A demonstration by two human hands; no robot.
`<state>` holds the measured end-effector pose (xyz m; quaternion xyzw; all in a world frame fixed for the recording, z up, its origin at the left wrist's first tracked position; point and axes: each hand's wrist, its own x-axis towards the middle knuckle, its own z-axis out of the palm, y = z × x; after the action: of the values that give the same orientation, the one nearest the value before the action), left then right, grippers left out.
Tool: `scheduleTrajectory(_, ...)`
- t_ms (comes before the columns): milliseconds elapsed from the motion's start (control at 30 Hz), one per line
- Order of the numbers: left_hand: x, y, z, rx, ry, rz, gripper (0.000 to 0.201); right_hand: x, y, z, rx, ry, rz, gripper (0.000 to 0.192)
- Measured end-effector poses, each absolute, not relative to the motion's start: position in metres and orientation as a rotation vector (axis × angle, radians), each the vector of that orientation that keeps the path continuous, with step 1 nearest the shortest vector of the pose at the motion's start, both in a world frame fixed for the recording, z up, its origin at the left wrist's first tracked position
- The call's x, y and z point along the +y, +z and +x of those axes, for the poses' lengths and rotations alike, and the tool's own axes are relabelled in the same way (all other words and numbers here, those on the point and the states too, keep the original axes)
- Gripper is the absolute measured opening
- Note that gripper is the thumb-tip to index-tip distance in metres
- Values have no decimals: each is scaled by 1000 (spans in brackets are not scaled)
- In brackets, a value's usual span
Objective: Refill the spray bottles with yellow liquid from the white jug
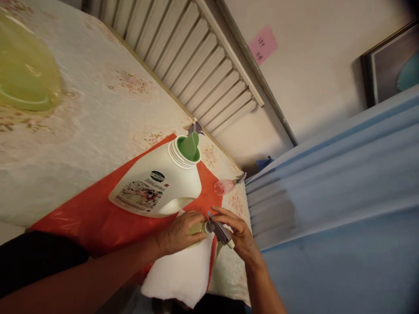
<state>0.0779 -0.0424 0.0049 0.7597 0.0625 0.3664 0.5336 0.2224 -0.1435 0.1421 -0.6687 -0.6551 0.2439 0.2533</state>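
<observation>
While your left hand grips the small bottle, your right hand curves around the trigger sprayer (grip unclear), already at the neck, with tightening perhaps left.

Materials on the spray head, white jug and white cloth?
Spray head: probably molded plastic, low sheen; smooth dark body. White jug: likely satin plastic; soft highlights, threaded neck. White cloth: matte, apparently textile, perhaps terry; fuzzy edge, weave unclear.

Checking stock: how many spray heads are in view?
3 spray heads: one by the right hand, one on the pink bottle, one beyond the white jug; more may be hidden.
</observation>
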Motion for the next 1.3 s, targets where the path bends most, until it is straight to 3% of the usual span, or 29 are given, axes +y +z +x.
scheduleTrajectory(333,-44,-3,81,90,887,1837,25,-145,143,217,-1873,683,-1831,30)
scheduleTrajectory(567,-43,2,80,100,852,1799,27,-141,139,218,-1865,527,-1843,36)
scheduleTrajectory(967,-42,5,78,133,852,1769,23,-136,142,212,-1864,360,-1869,11)
scheduleTrajectory(1033,-42,5,77,104,862,1762,21,-136,139,209,-1798,348,-1895,7)
scheduleTrajectory(1300,-43,0,78,95,903,1671,20,-153,94,196,-1132,396,-1919,26)
